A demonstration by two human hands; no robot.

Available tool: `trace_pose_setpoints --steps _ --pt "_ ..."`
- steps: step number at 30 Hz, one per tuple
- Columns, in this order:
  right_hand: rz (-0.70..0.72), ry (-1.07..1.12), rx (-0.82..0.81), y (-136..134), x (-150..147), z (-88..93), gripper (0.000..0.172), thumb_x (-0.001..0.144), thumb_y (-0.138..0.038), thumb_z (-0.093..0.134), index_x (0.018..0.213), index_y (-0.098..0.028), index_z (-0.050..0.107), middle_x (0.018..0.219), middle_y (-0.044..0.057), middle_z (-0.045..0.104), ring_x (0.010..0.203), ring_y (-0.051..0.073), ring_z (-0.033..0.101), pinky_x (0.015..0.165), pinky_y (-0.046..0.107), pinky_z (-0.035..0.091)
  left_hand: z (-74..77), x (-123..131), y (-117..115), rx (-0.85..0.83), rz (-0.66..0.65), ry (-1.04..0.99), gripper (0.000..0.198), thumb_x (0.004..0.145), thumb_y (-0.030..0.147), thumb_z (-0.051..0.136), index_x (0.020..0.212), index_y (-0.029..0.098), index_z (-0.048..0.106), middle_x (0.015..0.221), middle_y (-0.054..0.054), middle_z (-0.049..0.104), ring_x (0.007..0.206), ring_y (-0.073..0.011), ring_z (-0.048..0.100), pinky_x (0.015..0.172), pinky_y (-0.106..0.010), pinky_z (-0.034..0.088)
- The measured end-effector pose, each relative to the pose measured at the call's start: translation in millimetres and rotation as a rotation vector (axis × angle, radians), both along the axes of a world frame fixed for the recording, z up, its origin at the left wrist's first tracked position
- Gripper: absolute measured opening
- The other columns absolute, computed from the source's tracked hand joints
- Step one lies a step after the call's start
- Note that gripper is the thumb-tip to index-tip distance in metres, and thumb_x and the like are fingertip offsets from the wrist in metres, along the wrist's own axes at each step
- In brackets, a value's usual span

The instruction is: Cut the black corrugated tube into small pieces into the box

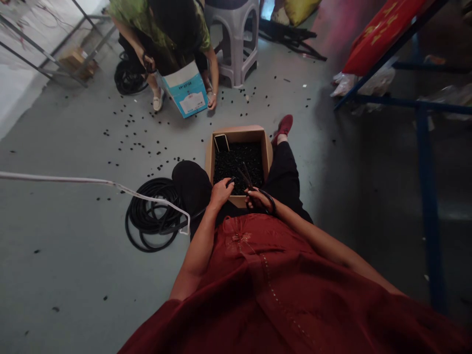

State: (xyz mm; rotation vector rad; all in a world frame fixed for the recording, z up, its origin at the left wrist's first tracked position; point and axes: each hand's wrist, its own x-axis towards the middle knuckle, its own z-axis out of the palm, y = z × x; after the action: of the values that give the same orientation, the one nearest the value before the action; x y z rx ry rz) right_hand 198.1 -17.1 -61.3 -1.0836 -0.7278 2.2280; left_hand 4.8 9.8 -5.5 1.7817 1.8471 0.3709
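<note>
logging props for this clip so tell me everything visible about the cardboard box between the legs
The cardboard box is plain brown and open-topped, upright on the grey floor between the person's legs. Small black pieces fill much of it, and a phone-like slab leans in its far left corner. The left hand, gripping a black tube, and the right hand, holding scissors, sit at its near rim; actual contact is unclear.

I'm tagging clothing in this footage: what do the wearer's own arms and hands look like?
The left hand and right hand are bare, no gloves, and the forearms are uncovered. The arms come out of loose short sleeves of a dark red top, which has a small embroidered motif and a dotted line. No watch or ring can be made out.
</note>
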Motion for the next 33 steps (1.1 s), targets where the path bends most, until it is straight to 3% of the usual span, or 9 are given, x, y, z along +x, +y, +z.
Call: trace_pose_setpoints --steps 18,24,29,33 --pt "-0.009 -0.055 -0.004 -0.3 -2.2 -4.3 0.037 0.072 -0.038 0.066 0.100 -0.023 0.046 0.066 -0.003 0.060 0.052 0.011 0.055 0.048 0.022 0.045 1.4 1.3 1.2 -0.034 0.016 -0.022 0.041 0.084 0.022 0.047 0.122 0.015 0.062 0.118 -0.009 0.067 0.108 -0.0210 0.062 0.094 -0.029 0.045" --pt "-0.002 -0.087 0.009 -0.8 -1.3 -7.2 0.032 0.077 -0.034 0.061 0.102 -0.022 0.046 0.067 -0.003 0.059 0.053 0.010 0.054 0.050 0.021 0.045 2.3 2.5 0.0 -0.033 0.014 -0.041 0.043 0.082 0.018 0.046 0.122 0.015 0.062 0.120 -0.008 0.066 0.109 -0.0198 0.061 0.097 -0.028 0.044" --pt "0.007 -0.103 0.019 -1.6 -0.9 -5.2 0.028 0.081 -0.032 0.056 0.104 -0.021 0.045 0.068 -0.002 0.059 0.055 0.010 0.054 0.053 0.022 0.045 13.8 2.3 2.4 -0.061 0.027 -0.099 0.044 0.082 0.015 0.046 0.122 0.013 0.062 0.120 -0.008 0.066 0.107 -0.0195 0.061 0.096 -0.028 0.045" --pt "0.010 -0.122 0.010 -1.7 -1.8 -1.0 0.027 0.080 -0.032 0.056 0.103 -0.021 0.045 0.068 -0.003 0.058 0.055 0.010 0.054 0.053 0.022 0.045 34.5 3.3 5.3 -0.073 0.003 -0.151 0.045 0.084 0.018 0.049 0.128 0.014 0.056 0.126 -0.008 0.063 0.113 -0.0203 0.059 0.098 -0.029 0.043"
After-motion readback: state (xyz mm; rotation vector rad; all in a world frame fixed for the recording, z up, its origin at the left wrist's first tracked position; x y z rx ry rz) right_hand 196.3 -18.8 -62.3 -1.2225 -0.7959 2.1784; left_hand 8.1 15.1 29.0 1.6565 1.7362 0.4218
